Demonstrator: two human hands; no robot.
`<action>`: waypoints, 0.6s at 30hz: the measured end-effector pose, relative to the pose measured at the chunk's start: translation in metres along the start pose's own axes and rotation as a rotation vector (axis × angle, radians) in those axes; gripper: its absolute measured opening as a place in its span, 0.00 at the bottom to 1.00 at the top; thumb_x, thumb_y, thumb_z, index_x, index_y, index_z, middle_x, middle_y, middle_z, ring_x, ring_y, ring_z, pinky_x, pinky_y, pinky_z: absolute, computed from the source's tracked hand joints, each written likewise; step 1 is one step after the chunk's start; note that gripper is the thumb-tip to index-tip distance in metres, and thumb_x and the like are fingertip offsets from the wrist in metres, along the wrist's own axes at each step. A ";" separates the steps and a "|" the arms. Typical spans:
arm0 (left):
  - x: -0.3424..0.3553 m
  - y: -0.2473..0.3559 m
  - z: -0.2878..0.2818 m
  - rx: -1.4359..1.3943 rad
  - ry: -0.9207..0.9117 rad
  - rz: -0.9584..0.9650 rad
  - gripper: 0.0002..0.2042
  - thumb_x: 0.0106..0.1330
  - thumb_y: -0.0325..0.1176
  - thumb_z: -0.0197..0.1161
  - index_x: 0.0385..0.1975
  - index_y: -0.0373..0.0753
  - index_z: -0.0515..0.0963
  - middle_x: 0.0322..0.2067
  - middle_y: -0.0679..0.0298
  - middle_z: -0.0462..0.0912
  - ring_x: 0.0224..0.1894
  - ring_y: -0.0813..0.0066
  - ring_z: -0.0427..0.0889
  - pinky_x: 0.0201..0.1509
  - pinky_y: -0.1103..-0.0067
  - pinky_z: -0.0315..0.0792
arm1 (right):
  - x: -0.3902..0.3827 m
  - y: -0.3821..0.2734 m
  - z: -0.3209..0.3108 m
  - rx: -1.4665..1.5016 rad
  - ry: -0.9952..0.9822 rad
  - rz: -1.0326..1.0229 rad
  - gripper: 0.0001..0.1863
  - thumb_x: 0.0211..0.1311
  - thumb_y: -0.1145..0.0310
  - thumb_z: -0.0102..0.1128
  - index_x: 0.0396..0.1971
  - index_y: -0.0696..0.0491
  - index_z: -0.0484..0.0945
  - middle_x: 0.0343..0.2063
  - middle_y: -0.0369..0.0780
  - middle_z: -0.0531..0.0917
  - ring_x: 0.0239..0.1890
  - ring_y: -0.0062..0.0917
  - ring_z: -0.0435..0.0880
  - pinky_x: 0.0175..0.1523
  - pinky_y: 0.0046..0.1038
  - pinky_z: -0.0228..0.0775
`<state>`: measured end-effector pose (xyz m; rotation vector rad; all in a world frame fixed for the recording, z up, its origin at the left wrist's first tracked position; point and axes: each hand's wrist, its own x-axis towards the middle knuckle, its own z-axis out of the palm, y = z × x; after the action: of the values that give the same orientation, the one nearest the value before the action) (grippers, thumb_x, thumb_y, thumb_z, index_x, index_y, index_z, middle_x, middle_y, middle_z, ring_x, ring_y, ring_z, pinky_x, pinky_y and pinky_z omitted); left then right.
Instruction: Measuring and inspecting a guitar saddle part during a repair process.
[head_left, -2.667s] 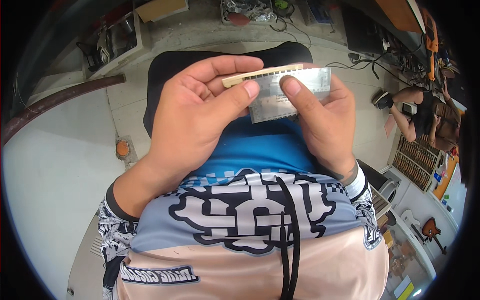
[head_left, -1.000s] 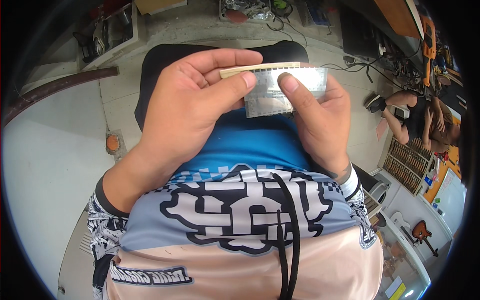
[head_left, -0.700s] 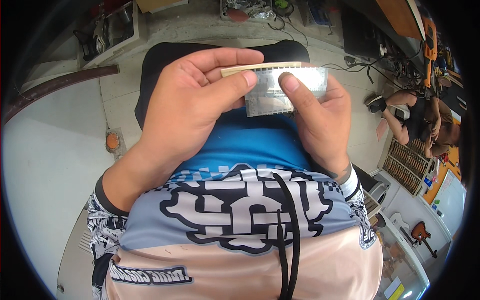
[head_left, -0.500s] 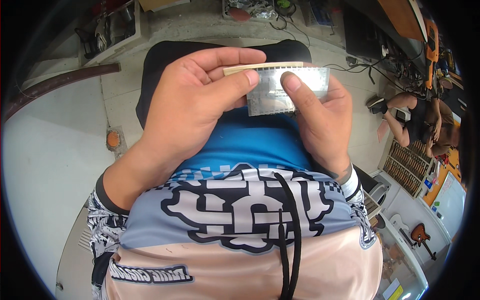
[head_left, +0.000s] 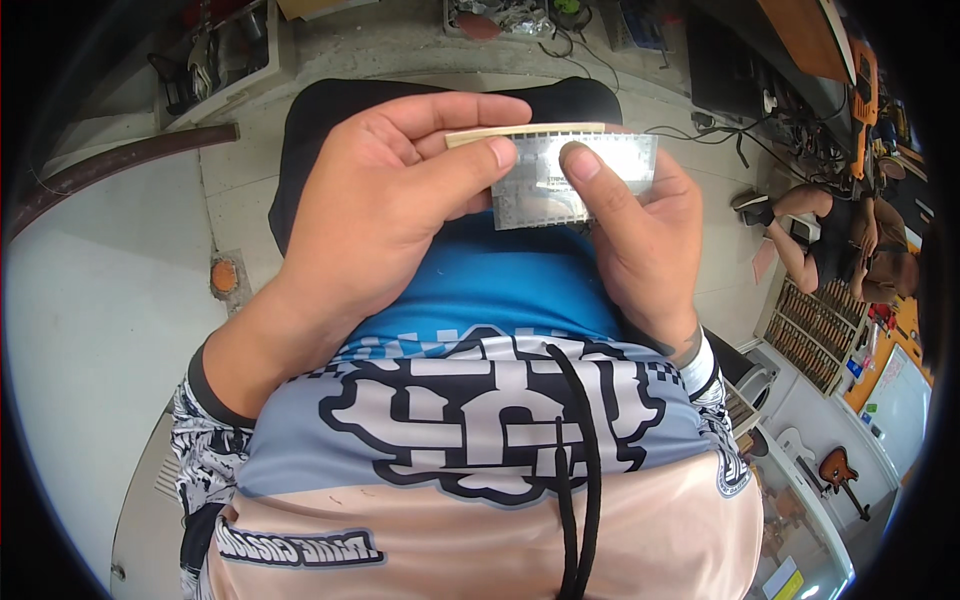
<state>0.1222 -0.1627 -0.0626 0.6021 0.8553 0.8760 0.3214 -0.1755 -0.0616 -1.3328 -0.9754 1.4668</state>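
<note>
In front of my lap both hands hold two thin pieces together. A shiny metal ruler, rectangular and notched along its edges, faces me with small print on it. Behind its upper edge shows a pale cream strip, slightly curved along the top. My left hand is closed on the strip's left end, its thumb reaching the ruler's upper left corner and its index finger stretched above. My right hand pinches the ruler, thumb flat on its face; the fingers behind are mostly hidden.
A white surface fills the left side. Far off lie a tool-filled bin and loose cables. At right another person sits near a tool rack; a brown guitar is lower right.
Both hands and the two pieces keep almost the same pose, with only a very slight shift of the ruler.
</note>
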 end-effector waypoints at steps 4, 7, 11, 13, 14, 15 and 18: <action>0.000 0.000 0.000 0.009 0.007 0.005 0.17 0.71 0.28 0.63 0.57 0.30 0.77 0.47 0.55 0.86 0.49 0.72 0.85 0.54 0.74 0.79 | 0.000 0.000 0.000 0.005 0.001 -0.003 0.15 0.64 0.69 0.73 0.46 0.61 0.82 0.35 0.36 0.87 0.35 0.14 0.83 0.40 0.17 0.76; 0.001 0.000 -0.001 0.012 0.002 -0.001 0.17 0.71 0.28 0.63 0.57 0.29 0.77 0.47 0.55 0.86 0.49 0.73 0.85 0.54 0.74 0.79 | 0.000 0.000 0.000 0.006 0.000 -0.001 0.15 0.64 0.69 0.73 0.46 0.61 0.82 0.36 0.37 0.87 0.36 0.14 0.83 0.41 0.17 0.76; 0.001 0.001 -0.001 0.010 -0.002 0.004 0.17 0.71 0.28 0.63 0.57 0.29 0.77 0.47 0.55 0.87 0.49 0.73 0.85 0.54 0.75 0.79 | 0.000 -0.001 0.000 0.018 0.001 0.001 0.16 0.64 0.69 0.73 0.47 0.62 0.82 0.36 0.37 0.87 0.36 0.14 0.83 0.41 0.17 0.76; 0.001 0.001 -0.001 0.013 -0.005 0.008 0.17 0.71 0.28 0.63 0.57 0.29 0.77 0.47 0.55 0.87 0.49 0.73 0.85 0.54 0.75 0.79 | 0.000 0.000 0.000 0.015 -0.002 -0.001 0.16 0.64 0.69 0.73 0.47 0.62 0.82 0.36 0.37 0.87 0.36 0.14 0.83 0.41 0.17 0.76; 0.001 0.001 -0.002 0.013 -0.004 0.007 0.17 0.71 0.28 0.63 0.57 0.29 0.77 0.47 0.55 0.87 0.48 0.74 0.85 0.53 0.75 0.79 | 0.001 0.001 -0.001 0.011 -0.006 -0.003 0.16 0.64 0.69 0.73 0.47 0.62 0.82 0.36 0.37 0.87 0.36 0.14 0.83 0.41 0.17 0.76; 0.001 0.000 -0.002 0.012 -0.004 0.007 0.17 0.71 0.27 0.63 0.57 0.29 0.77 0.47 0.55 0.87 0.48 0.74 0.85 0.53 0.76 0.80 | 0.001 0.000 -0.001 0.011 -0.006 -0.004 0.16 0.64 0.69 0.73 0.47 0.62 0.82 0.36 0.37 0.87 0.36 0.14 0.83 0.41 0.17 0.76; 0.001 0.001 -0.001 0.023 0.009 0.034 0.17 0.71 0.27 0.64 0.57 0.29 0.77 0.46 0.56 0.87 0.48 0.75 0.85 0.52 0.77 0.80 | 0.001 0.000 -0.001 0.002 0.001 0.003 0.17 0.64 0.69 0.73 0.48 0.62 0.82 0.36 0.37 0.87 0.35 0.14 0.83 0.40 0.17 0.76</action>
<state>0.1214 -0.1614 -0.0632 0.6350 0.8664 0.9014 0.3226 -0.1748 -0.0615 -1.3336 -0.9713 1.4693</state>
